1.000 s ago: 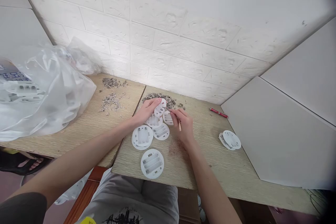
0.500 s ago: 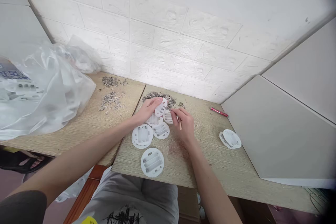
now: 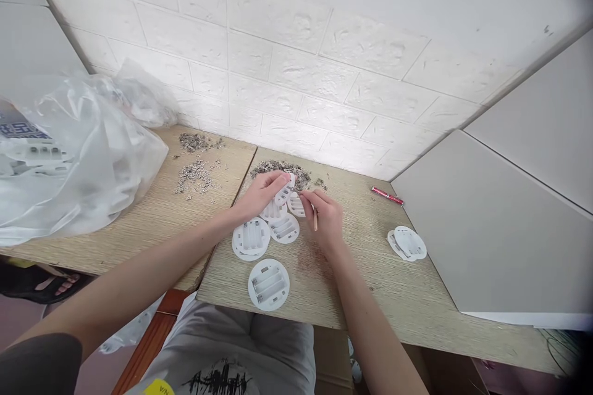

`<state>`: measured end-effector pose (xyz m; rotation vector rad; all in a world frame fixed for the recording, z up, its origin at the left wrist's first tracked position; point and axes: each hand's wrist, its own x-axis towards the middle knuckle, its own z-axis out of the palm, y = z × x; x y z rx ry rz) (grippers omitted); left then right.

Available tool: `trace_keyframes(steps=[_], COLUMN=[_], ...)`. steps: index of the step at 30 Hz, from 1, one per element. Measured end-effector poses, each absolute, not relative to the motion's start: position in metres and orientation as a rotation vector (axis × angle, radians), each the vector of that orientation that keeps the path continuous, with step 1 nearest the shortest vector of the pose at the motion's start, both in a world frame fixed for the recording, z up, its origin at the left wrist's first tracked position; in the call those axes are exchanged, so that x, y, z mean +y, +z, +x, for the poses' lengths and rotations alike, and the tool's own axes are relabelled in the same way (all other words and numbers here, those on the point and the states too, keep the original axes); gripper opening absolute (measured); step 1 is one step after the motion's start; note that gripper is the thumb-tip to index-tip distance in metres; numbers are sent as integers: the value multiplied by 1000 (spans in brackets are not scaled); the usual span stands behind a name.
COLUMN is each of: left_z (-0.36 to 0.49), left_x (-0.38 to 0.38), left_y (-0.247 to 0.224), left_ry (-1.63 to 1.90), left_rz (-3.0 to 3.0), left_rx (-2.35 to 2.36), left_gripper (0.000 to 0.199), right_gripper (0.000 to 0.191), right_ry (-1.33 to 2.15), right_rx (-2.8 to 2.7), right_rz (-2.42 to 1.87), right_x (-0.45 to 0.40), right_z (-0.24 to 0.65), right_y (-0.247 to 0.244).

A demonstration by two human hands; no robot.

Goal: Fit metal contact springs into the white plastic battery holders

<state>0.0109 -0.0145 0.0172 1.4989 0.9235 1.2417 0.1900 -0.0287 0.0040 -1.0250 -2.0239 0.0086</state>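
My left hand [image 3: 263, 192] grips a white round battery holder [image 3: 284, 192], tilted above the table. In my right hand [image 3: 323, 213] is a thin tool with a light wooden handle [image 3: 315, 220]; its tip meets the right side of the held piece. Beneath and around my hands lie several more white round holders, one [image 3: 285, 229] just below, a stacked pair [image 3: 251, 239] to the left and a single one [image 3: 269, 284] near the front edge. A heap of small metal parts [image 3: 278, 166] sits behind my hands.
A large clear plastic bag [image 3: 106, 154] of white parts fills the left. Two piles of small metal pieces [image 3: 194, 179] lie on the left table. At the right are a red pen-like object [image 3: 387, 195], stacked white holders [image 3: 409, 243] and a grey-white panel [image 3: 500, 228].
The held white holder has turned slightly and shows less of its face beside my left fingers. Both hands have otherwise stayed nearly in place.
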Motion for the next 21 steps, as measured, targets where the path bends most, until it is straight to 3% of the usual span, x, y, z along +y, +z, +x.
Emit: trace_keyframes(steps=[21], left_z=[19], left_x=[-28], left_y=[22], left_ry=[1273], left_rz=[1624], left_rx=[1023], left_gripper=[41], right_gripper=[26], right_ry=[-177], right_rx=[-2011], right_rz=[-1032], right_x=[-32], right_z=[183], right_y=[1])
